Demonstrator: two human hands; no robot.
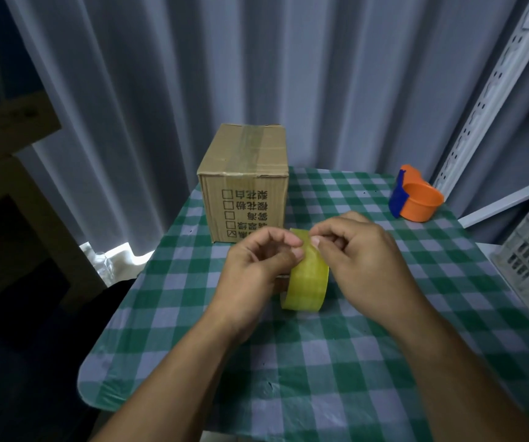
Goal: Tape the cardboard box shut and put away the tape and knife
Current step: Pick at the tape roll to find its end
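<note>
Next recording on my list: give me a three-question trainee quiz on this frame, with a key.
1. True or false: the cardboard box already has a strip of tape along its top.
2. What do the left hand and right hand pinch between them? A) the tape roll B) a pair of scissors C) a marker pen
3. Fill in: seen from the head camera, the orange container stands to the ____ of the box.
Key: 1 true; 2 A; 3 right.
</note>
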